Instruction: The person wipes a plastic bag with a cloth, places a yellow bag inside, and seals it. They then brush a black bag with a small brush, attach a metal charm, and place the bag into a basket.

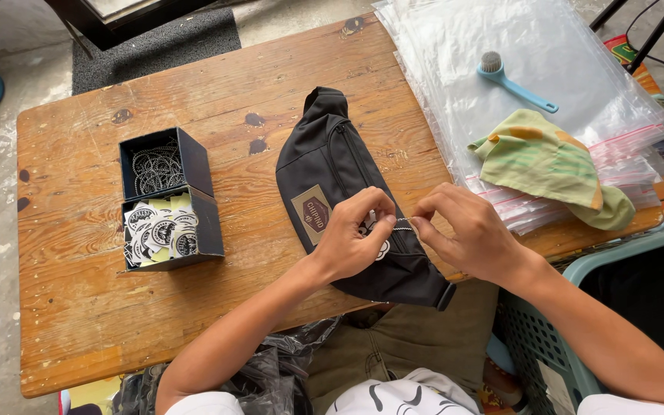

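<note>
Worn wooden table (78, 307) planks fill most of the view, set on a grey concrete floor. Toward the left side of the tabletop stands a black box (169, 198) with two compartments: the far one holds coiled ball chains, the near one round black-and-white tags.

Near the middle, the left hand (353, 237) comes up from the lower left, forearm slanting, wrist bent, fingers curled with thumb and forefinger pinched on one end of a thin ball chain (403, 225). Under it lies a black waist bag (351, 196), flat on the wood, its long axis running from the far centre toward the near right edge, narrow end pointing away, a brown patch facing up. A round tag shows just below the left hand's fingers, against the bag.

To the right, the right hand (466, 234) reaches in from the lower right, fingers bunched, thumb and forefinger nipping the chain's other end; the chain spans the short gap between both hands, roughly level, just above the bag.

Farther right lie clear zip bags (547, 46), a blue brush (512, 81) and a green cloth (547, 161).
</note>
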